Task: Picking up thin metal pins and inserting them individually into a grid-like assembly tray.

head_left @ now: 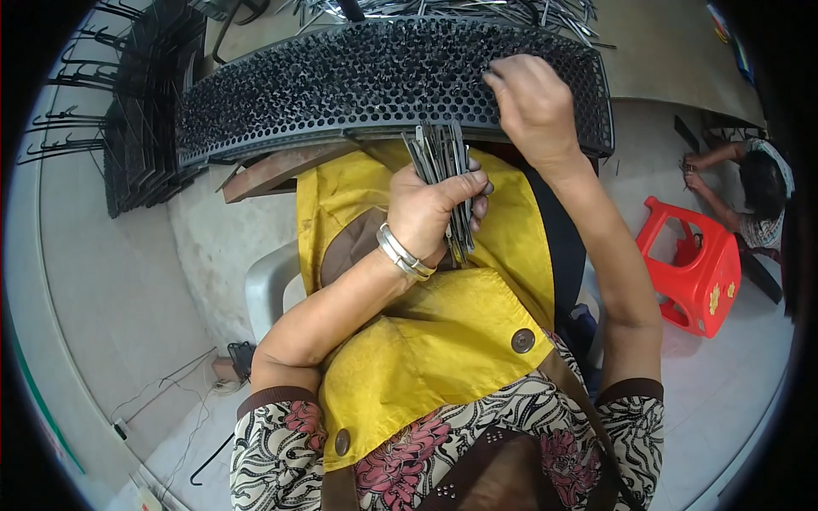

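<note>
My left hand (pixel 433 203) is wrapped round a bundle of thin, flat metal strips (pixel 439 149), held upright above my lap. The strips' upper ends fan out close to the near edge of a long black perforated rack (pixel 594 119). Over the right part of this rack is my right hand (pixel 537 106), its fingers bent together in a pinch. Whatever lies between those fingertips, if anything, cannot be made out. Small dark pieces (pixel 341 81) fill many of the rack's round holes.
More loose metal strips (pixel 562 12) lie heaped on the table (pixel 673 77) behind the rack. Black hooked racks (pixel 141 145) are stacked at the left. A red plastic stool (pixel 720 277) stands at the right, near another person (pixel 763 183) with both hands at work. A yellow apron (pixel 409 341) covers my lap.
</note>
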Demonstrator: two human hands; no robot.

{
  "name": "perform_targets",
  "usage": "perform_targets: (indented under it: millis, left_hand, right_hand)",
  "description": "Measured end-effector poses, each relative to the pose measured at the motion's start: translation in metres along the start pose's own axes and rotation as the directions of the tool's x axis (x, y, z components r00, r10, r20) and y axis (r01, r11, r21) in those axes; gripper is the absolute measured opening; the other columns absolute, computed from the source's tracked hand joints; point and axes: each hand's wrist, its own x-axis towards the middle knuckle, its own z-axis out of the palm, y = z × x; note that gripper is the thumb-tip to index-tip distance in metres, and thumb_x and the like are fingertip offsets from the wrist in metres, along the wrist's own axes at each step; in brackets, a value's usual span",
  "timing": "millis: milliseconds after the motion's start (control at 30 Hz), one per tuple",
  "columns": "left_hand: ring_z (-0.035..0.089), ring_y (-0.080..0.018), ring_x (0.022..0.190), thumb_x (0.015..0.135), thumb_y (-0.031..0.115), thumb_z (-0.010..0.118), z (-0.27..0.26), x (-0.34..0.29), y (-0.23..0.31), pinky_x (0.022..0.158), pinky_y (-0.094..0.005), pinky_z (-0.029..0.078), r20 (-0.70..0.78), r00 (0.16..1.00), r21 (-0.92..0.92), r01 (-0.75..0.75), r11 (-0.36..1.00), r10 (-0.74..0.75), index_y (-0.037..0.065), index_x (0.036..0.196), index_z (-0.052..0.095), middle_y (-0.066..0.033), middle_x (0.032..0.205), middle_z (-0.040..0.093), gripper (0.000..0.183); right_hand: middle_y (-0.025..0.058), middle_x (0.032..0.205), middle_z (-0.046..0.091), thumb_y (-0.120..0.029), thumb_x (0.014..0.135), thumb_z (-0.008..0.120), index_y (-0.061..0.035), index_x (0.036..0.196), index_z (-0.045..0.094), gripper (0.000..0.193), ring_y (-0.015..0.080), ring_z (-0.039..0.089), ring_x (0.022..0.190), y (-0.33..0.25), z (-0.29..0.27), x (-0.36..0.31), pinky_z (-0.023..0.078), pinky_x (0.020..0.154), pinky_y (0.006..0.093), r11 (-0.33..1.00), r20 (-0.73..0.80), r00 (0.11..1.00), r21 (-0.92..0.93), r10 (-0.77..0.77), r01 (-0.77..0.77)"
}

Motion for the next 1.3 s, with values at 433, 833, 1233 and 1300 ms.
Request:
perform_targets:
  millis: [433,833,1233,1300]
  left_hand:
    - [0.054,-0.0139,0.05,0.074,0.001,0.059,-0.005,-0.001,0.006,0.04,-0.022,0.042,0.195,0.981,0.047,0.007,0.999,-0.016,0.0,0.081,0.056,-0.0078,0.067,0.058,0.008]
    - [0.054,-0.0133,0.05,0.075,0.004,0.059,-0.015,0.0,0.004,0.039,-0.0217,0.041,0.066,0.996,0.07,0.055,0.996,-0.06,0.0,0.084,0.054,-0.0087,0.067,0.058,0.011]
    - [0.053,-0.0125,0.048,0.075,0.003,0.059,-0.015,0.0,0.002,0.038,-0.0218,0.04,0.069,0.997,0.047,0.042,0.998,-0.045,0.0,0.083,0.054,-0.0081,0.066,0.057,0.01]
    - [0.053,-0.0125,0.048,0.075,0.003,0.059,-0.015,0.0,0.002,0.038,-0.0219,0.04,0.065,0.997,0.052,0.039,0.998,-0.042,0.0,0.082,0.054,-0.0081,0.066,0.057,0.009]
  right_hand:
    - [0.0038,0.071,0.06,0.0,0.076,0.058,0.0042,0.082,0.06,0.007,0.006,0.054,0.063,-0.052,-0.043,-0.015,0.044,0.056,0.0194,0.318,0.673,0.566,0.468,0.477,-0.824]
    - [0.0027,0.069,0.057,-0.002,0.081,0.055,0.0035,0.083,0.057,0.006,0.0067,0.051,0.057,-0.037,-0.044,-0.007,0.043,0.052,0.0188,0.442,0.177,0.647,0.598,0.741,-0.669]
    - [0.0139,0.071,0.056,0.001,0.073,0.056,0.0023,0.081,0.057,0.008,0.0308,0.055,0.068,-0.013,-0.003,-0.004,0.045,0.061,0.0324,0.993,0.187,0.976,-0.041,0.113,-0.108]
    - [0.0127,0.069,0.057,0.0,0.073,0.057,0.0026,0.081,0.058,0.008,0.0273,0.055,0.064,-0.019,-0.005,-0.004,0.045,0.059,0.031,0.993,0.185,0.976,-0.057,0.115,-0.106]
